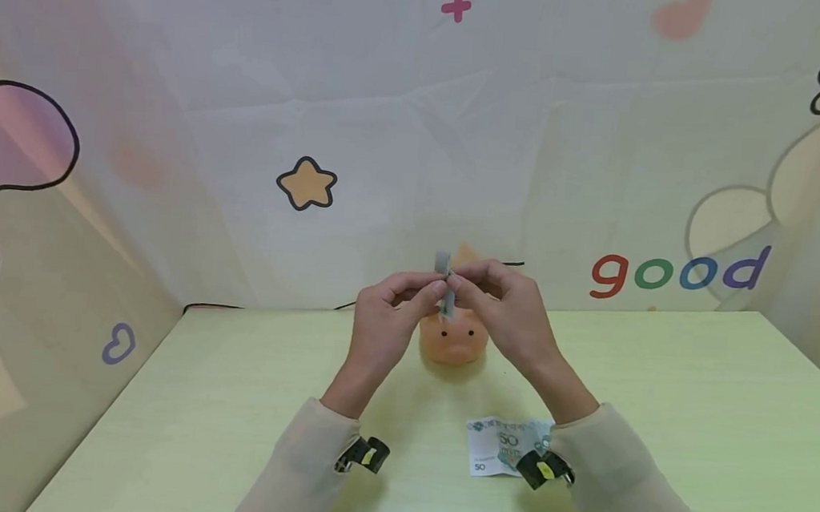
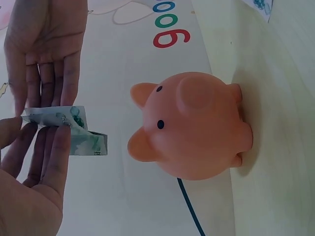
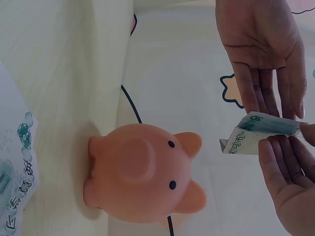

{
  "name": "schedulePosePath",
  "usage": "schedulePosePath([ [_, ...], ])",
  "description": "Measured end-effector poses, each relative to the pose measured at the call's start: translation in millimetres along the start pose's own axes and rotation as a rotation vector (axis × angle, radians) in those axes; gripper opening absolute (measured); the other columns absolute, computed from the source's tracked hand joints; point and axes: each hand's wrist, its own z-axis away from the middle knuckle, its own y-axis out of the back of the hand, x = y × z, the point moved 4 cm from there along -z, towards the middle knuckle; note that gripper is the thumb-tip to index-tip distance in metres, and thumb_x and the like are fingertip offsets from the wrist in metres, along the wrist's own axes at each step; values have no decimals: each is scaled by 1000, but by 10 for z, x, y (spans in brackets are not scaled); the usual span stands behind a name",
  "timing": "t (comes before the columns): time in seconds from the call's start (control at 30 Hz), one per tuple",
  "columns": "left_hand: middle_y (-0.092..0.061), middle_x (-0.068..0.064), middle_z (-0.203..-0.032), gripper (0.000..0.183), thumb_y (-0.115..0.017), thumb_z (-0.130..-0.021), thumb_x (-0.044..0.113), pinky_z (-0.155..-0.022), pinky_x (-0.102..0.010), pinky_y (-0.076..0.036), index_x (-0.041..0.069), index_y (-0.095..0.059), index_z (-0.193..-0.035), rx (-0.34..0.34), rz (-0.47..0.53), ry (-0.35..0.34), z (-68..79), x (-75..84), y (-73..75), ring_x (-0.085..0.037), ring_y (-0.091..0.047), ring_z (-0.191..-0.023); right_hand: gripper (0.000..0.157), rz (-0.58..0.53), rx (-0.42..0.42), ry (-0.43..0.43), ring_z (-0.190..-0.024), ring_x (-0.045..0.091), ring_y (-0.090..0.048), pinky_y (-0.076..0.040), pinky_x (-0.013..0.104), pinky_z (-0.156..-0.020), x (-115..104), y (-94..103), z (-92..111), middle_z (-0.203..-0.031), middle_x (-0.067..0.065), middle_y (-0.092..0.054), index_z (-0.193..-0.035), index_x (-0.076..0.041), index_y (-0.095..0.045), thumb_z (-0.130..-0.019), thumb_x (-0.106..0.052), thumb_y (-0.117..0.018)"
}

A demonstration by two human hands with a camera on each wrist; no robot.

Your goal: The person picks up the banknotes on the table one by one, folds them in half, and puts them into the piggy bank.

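A folded green-and-white banknote (image 1: 448, 303) is held upright between both hands, above the pink piggy bank (image 1: 453, 346). My left hand (image 1: 393, 311) pinches it from the left with thumb and fingers. From the other side my right hand (image 1: 517, 317) pinches the same note. Both wrist views show the folded strip (image 2: 88, 143) doubled over, its flaps standing apart. The piggy bank (image 3: 140, 174) stands on its feet with its snout towards me; the note stays apart from it. Its top is partly hidden by the hands in the head view.
A flat 50 note (image 1: 492, 451) lies on the pale green table (image 1: 225, 402) near my right sleeve, partly covered by the wrist camera (image 1: 543, 469). Behind the table hangs a printed cloth (image 1: 388, 166) with a star and coloured letters.
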Motion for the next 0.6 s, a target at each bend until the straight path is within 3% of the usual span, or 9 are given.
schedulePosePath([
  [0.27, -75, -6, -107, 15, -80, -96, 5, -83, -33, -63, 2, -82, -110, 8, -90, -16, 22, 25, 3, -20, -72, -96, 18, 25, 10, 30, -111, 28, -71, -55, 48, -104, 19, -10, -12, -110, 13, -75, -113, 2, -74, -102, -13, -74],
  [0.43, -77, -6, -104, 15, -80, -96, 5, -80, -30, -61, 1, -80, -110, 27, -92, 0, 20, 29, 11, -20, -73, -92, 15, 25, 22, 34, -107, 29, -72, -56, 48, -102, 27, -2, -20, -107, 14, -75, -110, 2, -74, -103, -11, -73],
  [0.6, -77, -7, -105, 16, -80, -96, 6, -83, -31, -61, 1, -77, -111, 117, -92, 6, 13, 32, 77, -20, -72, -93, 16, 10, 17, 22, -103, 28, -73, -59, 39, -97, 23, 24, -30, -106, 14, -76, -109, 3, -73, -103, -11, -72],
])
